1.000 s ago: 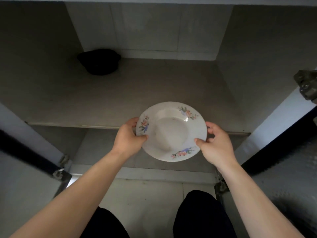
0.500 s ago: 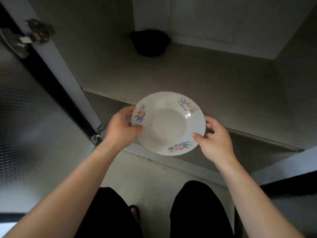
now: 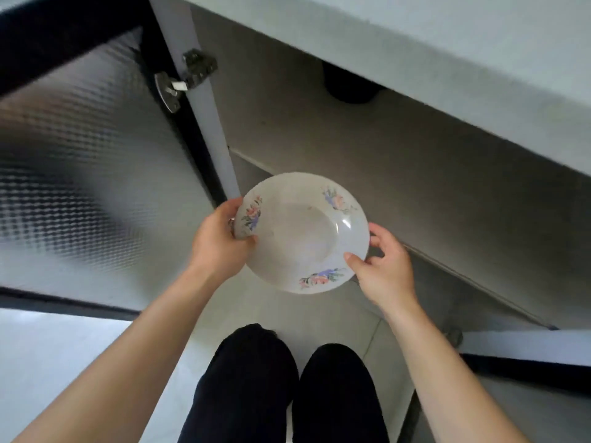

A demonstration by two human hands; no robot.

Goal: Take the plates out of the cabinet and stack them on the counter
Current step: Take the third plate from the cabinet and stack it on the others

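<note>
Both our hands grasp one plate (image 3: 302,233) by opposite edges: our left hand (image 3: 220,243) has its thumb over the rim beside a flower print, fingers hidden beneath, and our right hand (image 3: 382,266) pinches the rim with thumb on top and fingers curled behind. Neither hand is nearer; the plate sits level between them, hollow side up, clear of the cabinet and above the floor (image 3: 332,311), just in front of the lower shelf (image 3: 399,174).

What the coming move turns on, we judge, is that the surface (image 3: 415,36) lies up and away from us, its pale slab overhanging the cabinet opening at the top of the view. The plate is round, so no long axis matters; it must rise past that overhanging edge without clipping it. No stack shows on the part of the surface we can see.

To our left the open cabinet door (image 3: 80,161) with textured glass hangs on its hinge (image 3: 187,79). A dark object (image 3: 351,87) sits deep on the shelf; what it is we cannot tell. Our knees in dark trousers (image 3: 284,388) show below.
</note>
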